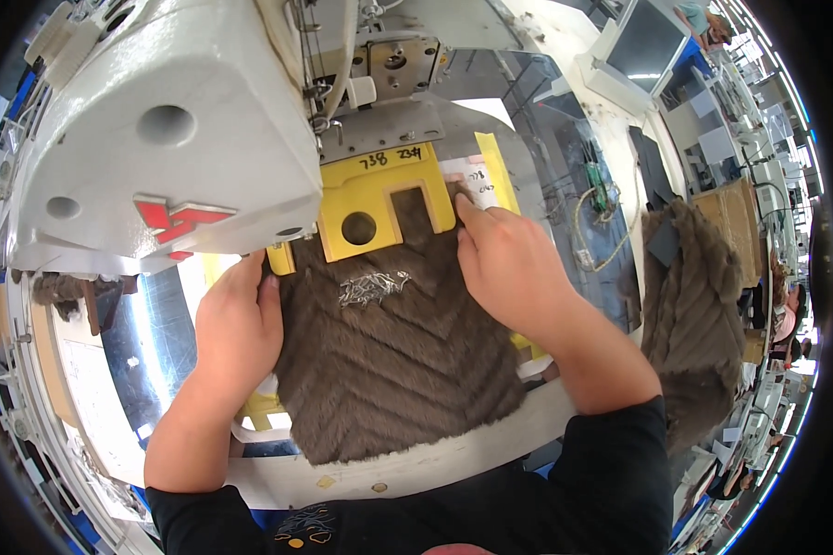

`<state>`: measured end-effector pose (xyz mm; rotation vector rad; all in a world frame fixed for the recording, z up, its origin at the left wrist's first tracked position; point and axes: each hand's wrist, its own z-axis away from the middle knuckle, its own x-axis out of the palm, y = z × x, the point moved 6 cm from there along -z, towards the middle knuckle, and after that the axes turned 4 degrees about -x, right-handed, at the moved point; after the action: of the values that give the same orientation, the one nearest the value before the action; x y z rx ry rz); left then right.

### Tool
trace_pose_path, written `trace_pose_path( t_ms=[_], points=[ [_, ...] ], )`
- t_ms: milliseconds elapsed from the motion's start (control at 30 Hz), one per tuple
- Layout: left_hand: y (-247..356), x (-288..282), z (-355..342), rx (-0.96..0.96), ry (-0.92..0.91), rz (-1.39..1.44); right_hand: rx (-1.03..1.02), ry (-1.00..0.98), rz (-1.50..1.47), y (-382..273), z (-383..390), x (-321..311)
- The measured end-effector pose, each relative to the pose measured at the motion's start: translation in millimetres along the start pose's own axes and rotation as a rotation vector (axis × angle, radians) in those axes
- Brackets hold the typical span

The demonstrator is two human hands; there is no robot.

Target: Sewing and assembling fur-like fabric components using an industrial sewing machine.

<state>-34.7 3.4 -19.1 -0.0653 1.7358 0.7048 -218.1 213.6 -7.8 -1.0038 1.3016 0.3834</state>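
Observation:
A brown fur panel [398, 370] with V-shaped ridges lies flat in front of me. A silver, stringy decoration [373, 289] sits on its upper middle. A yellow clamp plate [342, 199] with a round hole and a notch covers the panel's far part. My left hand [238, 319] closes on the panel's left edge, thumb against the fingers, beside the plate's left foot. On the other side, my right hand [512, 264] has its fingers bent and gathered at the panel's far right edge, against the plate. The fingertips of both hands are partly hidden.
A large white sewing machine head [222, 102] overhangs the far left, its metal bracket [389, 125] behind the plate. More brown fur [694, 314] hangs at the right. A screen [643, 46] stands far right, with a person [708, 26] beyond. A pale table edge [407, 472] runs before me.

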Motion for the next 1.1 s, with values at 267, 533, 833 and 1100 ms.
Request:
trace_pose_path(
  t_ms=[267,533,833,1100],
  points=[
    [3.4,-1.4,-2.9,-0.123,-0.120,0.026,-0.083,0.005,-0.017,4.7,-6.8,3.1],
    [2.3,0.5,-2.1,0.000,-0.005,-0.026,-0.076,0.012,-0.009,2.0,-6.2,3.5],
    [2.0,1.5,-2.4,-0.001,-0.026,-0.041,-0.036,-0.009,-0.033,2.7,-8.2,1.4],
    [3.2,3.6,-0.2,0.006,-0.010,-0.039,-0.037,-0.008,-0.003,5.6,-6.1,4.2]
  ],
)
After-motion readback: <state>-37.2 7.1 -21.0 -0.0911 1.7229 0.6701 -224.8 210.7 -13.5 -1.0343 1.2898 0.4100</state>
